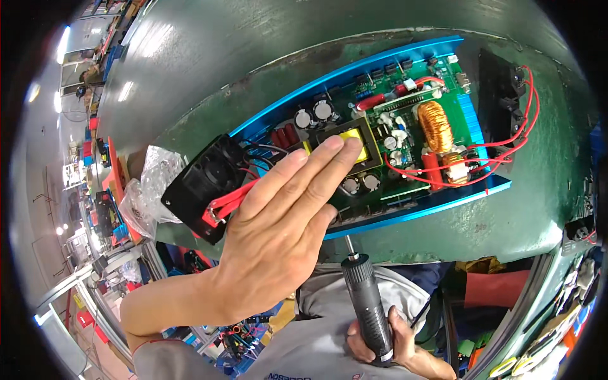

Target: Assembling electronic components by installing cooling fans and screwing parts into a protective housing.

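A blue metal housing (411, 211) with an open top lies across the bench, a green circuit board (465, 123) inside it. My left hand (278, 234) reaches over its left part with fingers stretched flat, the tips resting on or just above the yellow-wrapped transformer (353, 140). My right hand (399, 345) grips a black electric screwdriver (367, 304) near its lower end. Its bit points up at the housing's near side; whether it touches a screw I cannot see. At the housing's left end stands a black end panel with a fan (206, 174), thick red wires (231, 201) beside it.
A black end plate (497, 95) stands at the housing's right, tied to the board by thin red wires (531, 104). Clear plastic bags (158, 183) lie at the left. The green bench top (538, 190) ends close to my body. Shelves with coloured parts (111, 215) stand farther left.
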A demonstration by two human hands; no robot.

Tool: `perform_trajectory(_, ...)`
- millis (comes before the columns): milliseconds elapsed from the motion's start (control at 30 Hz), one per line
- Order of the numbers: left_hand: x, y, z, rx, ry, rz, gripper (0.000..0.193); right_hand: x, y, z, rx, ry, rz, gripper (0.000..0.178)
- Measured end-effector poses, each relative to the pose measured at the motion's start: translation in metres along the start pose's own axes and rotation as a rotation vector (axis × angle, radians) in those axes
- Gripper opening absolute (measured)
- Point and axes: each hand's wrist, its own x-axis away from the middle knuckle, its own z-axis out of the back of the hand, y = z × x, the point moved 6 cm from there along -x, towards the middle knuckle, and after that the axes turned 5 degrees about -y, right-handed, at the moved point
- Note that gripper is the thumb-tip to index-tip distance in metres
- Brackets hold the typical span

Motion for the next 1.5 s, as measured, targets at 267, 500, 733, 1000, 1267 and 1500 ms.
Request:
perform_trajectory(267, 0.002, 0.001, -0.003, -0.010, 0.012, -0.006, 0.008, 0.000, -0.011, 0.002, 0.315, 0.192, 0.011, 0.098)
perform_trajectory(500, 0.004, 0.000, -0.002, -0.004, 0.047, 0.001, 0.008, 0.003, -0.005, 0.009, 0.163, 0.075, 0.000, 0.095)
perform_trajectory(733, 0.000, 0.001, -0.001, 0.045, 0.042, -0.016, 0.006, 0.000, -0.012, 0.008, 0.402, 0.237, 0.036, 0.108)
perform_trajectory(1000, 0.009, 0.010, 0.002, 0.069, -0.096, -0.043, 0.016, 0.002, -0.018, 0.010, 0.506, 0.290, -0.011, 0.114)
perform_trajectory(1267, 0.021, 0.014, -0.010, 0.148, -0.087, 0.054, 0.027, 0.003, -0.018, 0.020, 0.667, 0.415, 0.072, 0.107)
perform_trajectory(1500, 0.027, 0.011, -0.005, 0.103, -0.030, 0.023, 0.036, -0.007, -0.006, 0.025, 0.319, 0.020, 0.015, 0.099)
